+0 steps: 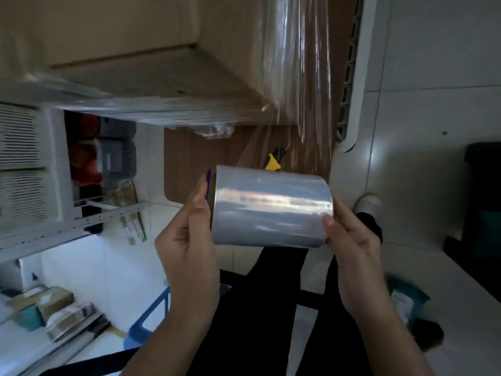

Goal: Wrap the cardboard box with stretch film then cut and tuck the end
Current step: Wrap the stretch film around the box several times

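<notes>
A large cardboard box (151,63) fills the upper left of the head view, with bands of clear stretch film over its near side and right face. I hold the stretch film roll (271,207) between both hands in front of me, below the box. My left hand (189,245) grips the roll's left end and my right hand (352,253) grips its right end. A sheet of film (292,137) runs taut from the roll up to the box's corner. A yellow-handled cutter (272,164) lies on the brown table just behind the roll.
The brown wooden table (189,158) carries the box. White shelving with bins and parcels (54,172) stands at left. A blue stool frame (151,316) is near my legs. A white appliance (360,77) and a dark bin (482,199) stand on the tiled floor at right.
</notes>
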Motion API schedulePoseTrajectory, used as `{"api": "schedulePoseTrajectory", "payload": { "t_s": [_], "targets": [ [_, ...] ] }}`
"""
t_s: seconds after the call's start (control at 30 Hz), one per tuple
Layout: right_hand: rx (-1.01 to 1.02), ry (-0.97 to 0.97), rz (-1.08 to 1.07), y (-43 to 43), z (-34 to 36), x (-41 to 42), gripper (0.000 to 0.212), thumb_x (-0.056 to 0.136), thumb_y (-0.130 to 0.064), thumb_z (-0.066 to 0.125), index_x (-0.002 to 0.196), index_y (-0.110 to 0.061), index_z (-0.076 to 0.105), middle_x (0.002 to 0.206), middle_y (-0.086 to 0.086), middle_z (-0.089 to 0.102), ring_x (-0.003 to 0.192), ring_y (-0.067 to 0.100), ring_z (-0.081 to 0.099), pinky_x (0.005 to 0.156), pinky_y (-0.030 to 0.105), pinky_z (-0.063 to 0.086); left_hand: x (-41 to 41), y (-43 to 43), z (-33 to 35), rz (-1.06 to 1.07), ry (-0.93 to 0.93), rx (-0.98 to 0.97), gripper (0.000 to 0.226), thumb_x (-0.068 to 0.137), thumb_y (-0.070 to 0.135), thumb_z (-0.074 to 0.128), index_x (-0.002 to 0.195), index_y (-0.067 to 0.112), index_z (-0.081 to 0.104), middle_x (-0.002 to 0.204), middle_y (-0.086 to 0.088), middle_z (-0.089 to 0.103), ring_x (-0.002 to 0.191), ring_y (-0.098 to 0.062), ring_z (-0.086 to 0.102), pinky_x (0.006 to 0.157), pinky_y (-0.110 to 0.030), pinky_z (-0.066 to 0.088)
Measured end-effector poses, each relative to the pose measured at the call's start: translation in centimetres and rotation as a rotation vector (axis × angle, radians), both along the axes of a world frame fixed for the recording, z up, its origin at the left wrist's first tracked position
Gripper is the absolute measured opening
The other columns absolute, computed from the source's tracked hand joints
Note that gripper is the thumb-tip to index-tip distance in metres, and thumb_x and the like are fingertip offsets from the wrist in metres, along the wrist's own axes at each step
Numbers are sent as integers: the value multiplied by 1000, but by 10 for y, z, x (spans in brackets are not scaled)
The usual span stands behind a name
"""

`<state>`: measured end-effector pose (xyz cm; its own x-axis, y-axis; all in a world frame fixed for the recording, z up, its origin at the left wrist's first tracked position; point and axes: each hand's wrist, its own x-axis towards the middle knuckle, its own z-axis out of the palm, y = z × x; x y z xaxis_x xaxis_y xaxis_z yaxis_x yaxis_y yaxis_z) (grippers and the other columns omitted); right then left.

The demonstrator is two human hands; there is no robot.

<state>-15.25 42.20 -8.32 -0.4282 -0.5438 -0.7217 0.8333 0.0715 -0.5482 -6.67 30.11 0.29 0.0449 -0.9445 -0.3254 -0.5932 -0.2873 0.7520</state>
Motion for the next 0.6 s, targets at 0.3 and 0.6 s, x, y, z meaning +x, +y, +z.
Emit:
{"api": "schedulePoseTrajectory", "payload": {
  "t_s": [0.3, 0.6],
  "targets": [
    [13, -124, -84, -34, 0, 67, 63, 74, -27, 62, 135, -14, 52, 131, 4, 62, 124, 18, 56, 110, 40, 39, 44, -47, -3, -204, 34, -21, 37, 87, 27, 51, 117, 14, 66, 122, 0, 67, 116, -6, 60, 104, -36, 45],
    [-21, -97, -191, -70, -7, 116, 53, 82, -22, 59, 135, -18, 52, 128, -3, 65, 120, 12, 59, 102, 29, 47, 76, -86, -6, -487, 39, -112, 46, 86, 32, 47, 123, 9, 61, 127, -1, 63, 120, -3, 56, 104, -27, 44]
  ]
}}
